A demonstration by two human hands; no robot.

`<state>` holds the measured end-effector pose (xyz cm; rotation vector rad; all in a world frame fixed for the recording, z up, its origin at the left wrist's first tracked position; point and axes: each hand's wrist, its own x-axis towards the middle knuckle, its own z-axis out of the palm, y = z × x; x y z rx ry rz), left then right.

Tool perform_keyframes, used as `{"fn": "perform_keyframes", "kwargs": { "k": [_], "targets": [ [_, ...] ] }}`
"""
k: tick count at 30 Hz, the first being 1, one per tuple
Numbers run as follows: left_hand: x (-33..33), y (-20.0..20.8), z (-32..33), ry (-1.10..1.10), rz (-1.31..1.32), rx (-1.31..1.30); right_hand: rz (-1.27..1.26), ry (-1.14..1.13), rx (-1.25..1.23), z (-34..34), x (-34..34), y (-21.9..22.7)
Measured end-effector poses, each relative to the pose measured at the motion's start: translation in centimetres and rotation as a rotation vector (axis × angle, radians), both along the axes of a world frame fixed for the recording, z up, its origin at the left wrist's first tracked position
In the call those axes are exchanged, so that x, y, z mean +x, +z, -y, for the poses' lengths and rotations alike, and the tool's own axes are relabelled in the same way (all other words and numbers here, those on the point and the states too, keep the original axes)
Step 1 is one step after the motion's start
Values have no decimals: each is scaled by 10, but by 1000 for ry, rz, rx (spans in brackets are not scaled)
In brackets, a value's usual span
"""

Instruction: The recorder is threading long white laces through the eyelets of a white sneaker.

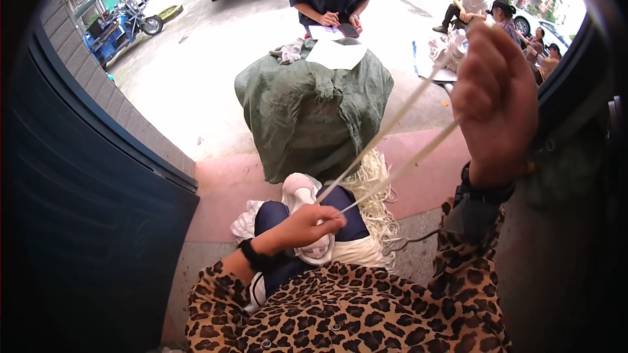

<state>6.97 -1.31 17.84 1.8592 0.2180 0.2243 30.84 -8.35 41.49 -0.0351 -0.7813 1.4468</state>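
Two cream-coloured strands of cord (399, 121) run taut between my hands, slanting up to the right. My right hand (494, 95) is raised high at the right, its fingers closed round the upper end. Low over my lap, my left hand (311, 225) pinches the lower end, thumb against fingers. Under and beyond the left hand lies a white and pinkish soft item (299, 189) with a rounded end, its exact kind unclear. A thick heap of loose cream cords (376, 189) hangs by my right thigh, with more cord across my lap.
A big green sack (314, 111) stands just ahead, bearing white paper (337, 54) and a greyish glove-like cloth (289, 51). Behind it a person writes. More people sit at the far right by a white pile (448, 49). A dark blue door panel (98, 189) bounds the left.
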Motion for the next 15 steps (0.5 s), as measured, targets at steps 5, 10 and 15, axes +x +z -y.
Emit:
{"fn": "perform_keyframes", "kwargs": {
  "k": [5,10,15],
  "targets": [
    [-109,24,-29,630,71,-522,521,-999,-264,36,60,-74],
    [-242,-3,-69,1118,615,-862,-72,-501,-401,119,184,-186],
    [-325,-48,-63,1475,281,-703,-247,-665,-767,190,271,-294]
  ]
}}
